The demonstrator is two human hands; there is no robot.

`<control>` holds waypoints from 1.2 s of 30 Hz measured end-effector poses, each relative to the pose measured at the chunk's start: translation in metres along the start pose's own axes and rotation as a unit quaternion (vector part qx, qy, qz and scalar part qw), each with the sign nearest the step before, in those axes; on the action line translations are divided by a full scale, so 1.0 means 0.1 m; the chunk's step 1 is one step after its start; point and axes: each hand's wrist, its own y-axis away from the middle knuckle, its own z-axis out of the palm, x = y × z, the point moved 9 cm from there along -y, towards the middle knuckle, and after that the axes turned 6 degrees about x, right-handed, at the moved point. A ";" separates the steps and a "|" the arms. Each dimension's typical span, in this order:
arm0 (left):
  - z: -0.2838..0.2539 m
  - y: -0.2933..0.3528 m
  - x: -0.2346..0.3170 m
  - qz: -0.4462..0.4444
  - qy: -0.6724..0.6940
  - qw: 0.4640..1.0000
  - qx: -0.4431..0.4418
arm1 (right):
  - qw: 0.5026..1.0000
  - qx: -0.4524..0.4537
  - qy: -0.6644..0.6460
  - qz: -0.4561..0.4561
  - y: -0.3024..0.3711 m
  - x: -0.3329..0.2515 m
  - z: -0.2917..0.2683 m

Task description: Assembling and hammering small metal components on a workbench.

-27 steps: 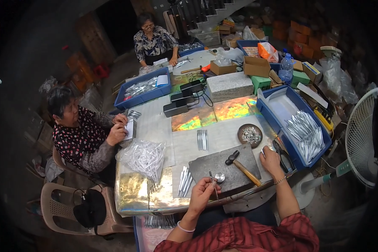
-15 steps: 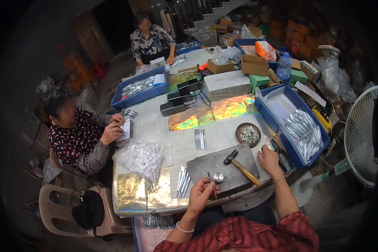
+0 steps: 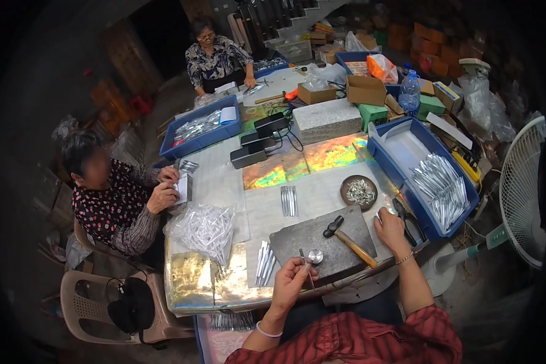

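My left hand (image 3: 292, 278) is closed on a slim metal rod (image 3: 312, 281) at the near edge of a dark stone slab (image 3: 297, 233). Right beside its fingers, a small round metal block (image 3: 315, 256) rests on the slab. A hammer (image 3: 348, 240) with a wooden handle lies across the slab between my hands. Off the slab's right edge, my right hand (image 3: 390, 230) is closed in a pinch; a small light bit shows at its fingertips, too small to name. Just beyond it stands a round brown dish (image 3: 359, 192) of small metal parts. Black-handled pliers (image 3: 409, 221) lie to its right.
Silver rods (image 3: 264, 263) lie left of the slab, more (image 3: 289, 201) beyond it. A blue bin (image 3: 379, 155) of rods stands right, near a fan (image 3: 522, 194). A clear bag (image 3: 203, 230) of white pieces lies left. Two people (image 3: 118, 200) (image 3: 218, 60) sit at the table.
My hands stay almost where they were, the left still on the rod and the right still pinched. The far person's head has shifted slightly.
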 end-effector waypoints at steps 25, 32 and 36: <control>-0.03 0.04 0.04 0.009 0.019 1.000 0.008 | 0.999 -0.023 -0.039 0.001 -0.02 0.08 0.03; -0.09 0.00 0.01 -0.038 0.026 0.999 0.026 | 0.982 -0.024 -0.187 0.021 -0.08 -0.22 -0.47; -0.07 -0.02 0.12 -0.033 0.013 0.999 0.014 | 0.977 -0.032 -0.209 -0.001 -0.13 -0.60 -0.71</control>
